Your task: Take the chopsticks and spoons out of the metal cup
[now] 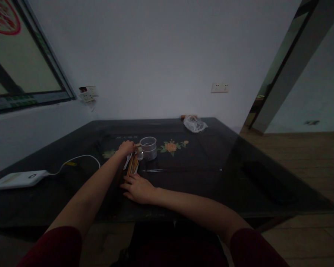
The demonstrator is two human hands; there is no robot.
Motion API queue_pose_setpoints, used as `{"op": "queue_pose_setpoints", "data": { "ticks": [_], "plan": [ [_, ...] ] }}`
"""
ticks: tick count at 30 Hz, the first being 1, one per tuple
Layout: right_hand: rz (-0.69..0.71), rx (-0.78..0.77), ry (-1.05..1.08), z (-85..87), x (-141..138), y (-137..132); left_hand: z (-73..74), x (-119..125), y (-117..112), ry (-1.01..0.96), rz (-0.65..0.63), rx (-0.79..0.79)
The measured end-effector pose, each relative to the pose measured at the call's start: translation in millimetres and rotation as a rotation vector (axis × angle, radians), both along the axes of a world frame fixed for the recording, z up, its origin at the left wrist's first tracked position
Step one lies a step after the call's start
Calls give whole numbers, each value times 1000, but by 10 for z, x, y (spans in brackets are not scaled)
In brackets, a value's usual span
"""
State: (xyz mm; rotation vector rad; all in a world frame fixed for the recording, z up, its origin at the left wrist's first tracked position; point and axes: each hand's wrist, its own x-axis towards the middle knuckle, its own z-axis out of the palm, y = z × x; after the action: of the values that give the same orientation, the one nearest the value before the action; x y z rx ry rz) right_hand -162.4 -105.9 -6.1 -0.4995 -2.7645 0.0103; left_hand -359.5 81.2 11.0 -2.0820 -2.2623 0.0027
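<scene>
A small bundle of wooden chopsticks (133, 164) lies on the dark table, pointing away from me. Beside it on the left is a white spoon-like utensil (127, 162). My left hand (126, 147) is curled over the far end of the bundle, its fingertips mostly hidden. At the near end, my right hand (140, 189) rests palm down with fingers stretched out and apart, the upper ones touching the chopsticks. Just right of the bundle stands an upright, see-through or silvery cup (149, 149). A small shiny item (140, 154) sits between cup and chopsticks; its kind is unclear.
A white power bank-like device (19, 179) with a white cable (80, 156) is at the left. Near the wall lies a crumpled clear plastic bag (195, 124). A dark long object (267, 181) rests on the table (200, 193) at right. Sockets (219, 88) are on the wall.
</scene>
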Motion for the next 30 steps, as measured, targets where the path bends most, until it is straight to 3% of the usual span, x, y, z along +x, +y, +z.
{"op": "queue_pose_setpoints", "data": {
  "ticks": [14, 19, 22, 26, 28, 30],
  "plan": [
    [91, -38, -52, 69, 79, 55, 168, -66, -63, -46, 125, -150],
    [97, -155, 205, 198, 210, 126, 315, -58, -214, -145, 156, -190],
    [-39, -299, 547, 307, 391, 341, 369, -114, -377, -239, 207, -171],
    [-414, -494, 927, 288, 627, 834, 337, -146, -632, -365, 307, -74],
    [-569, -594, 898, 200, 683, 1063, 312, -104, -779, -398, 332, -50],
    [-639, -668, 766, 96, 682, 1218, 305, -36, -931, -466, 346, -45]
  ]
}}
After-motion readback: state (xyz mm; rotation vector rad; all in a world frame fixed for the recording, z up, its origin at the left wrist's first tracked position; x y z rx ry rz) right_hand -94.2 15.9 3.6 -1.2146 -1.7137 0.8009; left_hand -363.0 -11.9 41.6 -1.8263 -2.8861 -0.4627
